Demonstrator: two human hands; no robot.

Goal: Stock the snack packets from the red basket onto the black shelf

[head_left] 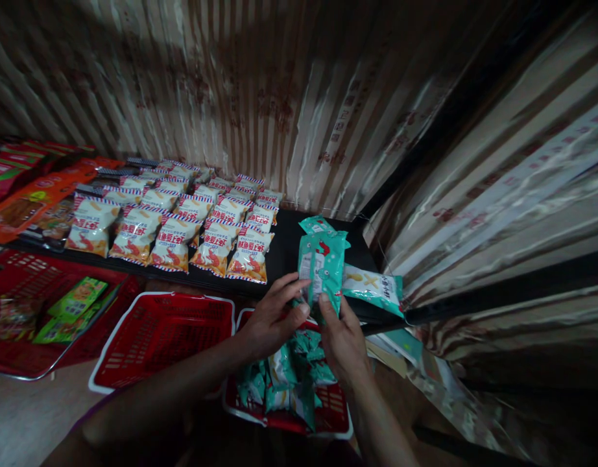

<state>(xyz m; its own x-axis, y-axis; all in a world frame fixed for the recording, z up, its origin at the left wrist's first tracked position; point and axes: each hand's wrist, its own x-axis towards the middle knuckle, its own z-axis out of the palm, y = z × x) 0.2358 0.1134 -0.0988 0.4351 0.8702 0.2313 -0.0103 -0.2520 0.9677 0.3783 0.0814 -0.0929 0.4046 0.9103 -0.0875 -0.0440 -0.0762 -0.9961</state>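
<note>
A teal snack bag [323,259] is held upright at the black shelf's front edge. My right hand [344,334] grips its lower right part, thumb on the front. At its lower left, my left hand [277,318] touches the bag with its fingers apart. Another teal bag shows partly behind it. A teal and white bag [371,285] lies on the shelf just to the right. Below my hands, a red basket [331,418] holds several teal bags [282,373].
Rows of white and orange snack bags [175,240] stand on the black shelf [289,250]. Orange packets [31,198] lie farther left. Below are a red basket [170,331] and another [17,266] with green packets [78,298]. Striped sheeting [260,84] rises behind.
</note>
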